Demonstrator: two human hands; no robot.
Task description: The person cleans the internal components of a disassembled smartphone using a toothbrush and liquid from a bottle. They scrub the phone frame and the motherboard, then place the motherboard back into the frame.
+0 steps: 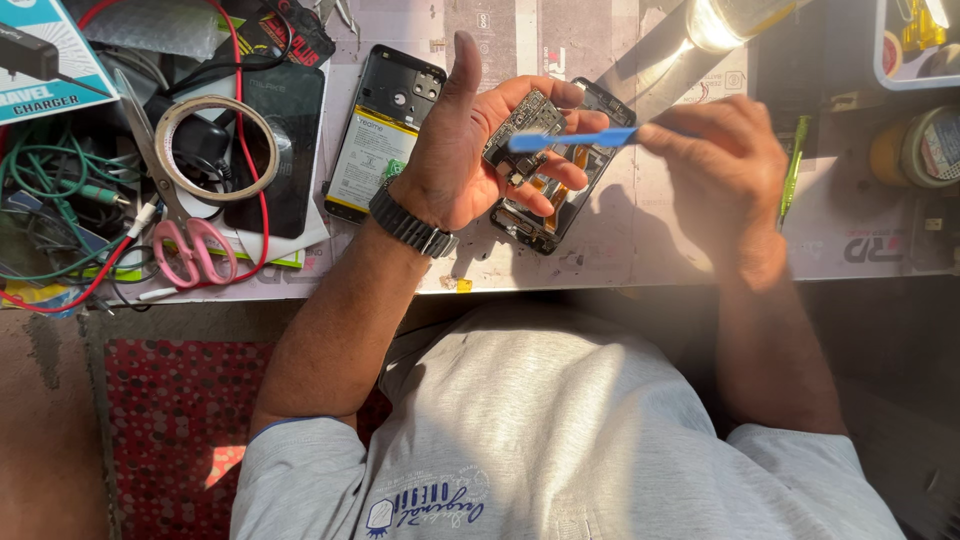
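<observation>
Shirt: a grey shirt [560, 430] fills the near edge of the view, with both bare forearms reaching up from it to the bench [660, 250].
Floor: a red dotted mat [170, 420] lies low on the left, beside the shirt.
Left hand: the left hand [480, 150] is raised palm-up over the bench, a dark watch [412, 226] on its wrist, thumb pointing up; its grip is curled round a small circuit board [525, 130], fingers beneath it.
Right hand: the right hand [720, 160] is in shadow; its grip is pressed together, pinching the end of a blue pry tool [572, 139].
Pry tool: it lies level between the 2 hands, its tip touching the circuit board.
Under the hands: an opened phone frame [545, 222] lies on the bench just below the left fingers.
Beside it: a 2nd opened phone [382, 135], battery showing, lies to the left of the left hand.
Left side: pink-handled scissors [190, 250], a roll of clear tape [215, 148] and red and green wires [60, 190] are heaped together.
Right side: a green pen [793, 170] lies past the right hand.
Far edge: a lit lamp head [715, 22] is at the top.
</observation>
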